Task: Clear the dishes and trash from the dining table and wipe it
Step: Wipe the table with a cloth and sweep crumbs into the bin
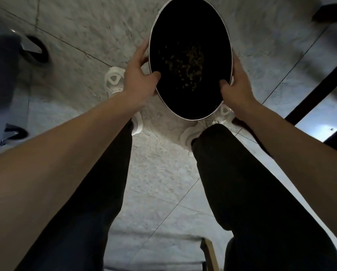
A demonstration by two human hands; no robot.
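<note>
A large black bowl (191,36) with a thin pale rim hangs in front of me above the floor. Small yellowish food scraps (189,61) lie inside it. My left hand (138,75) grips the bowl's left rim, thumb curled over the edge into the bowl. My right hand (236,85) grips the right rim the same way. Both forearms reach forward from the bottom corners. The dining table is not in view.
Below lies a pale marble tile floor (89,32). My dark trouser legs and white shoes (115,79) show under the bowl. A dark object (1,71) stands at the left edge. A dark beam (318,83) crosses the right side. A wooden piece (208,253) sits at the bottom.
</note>
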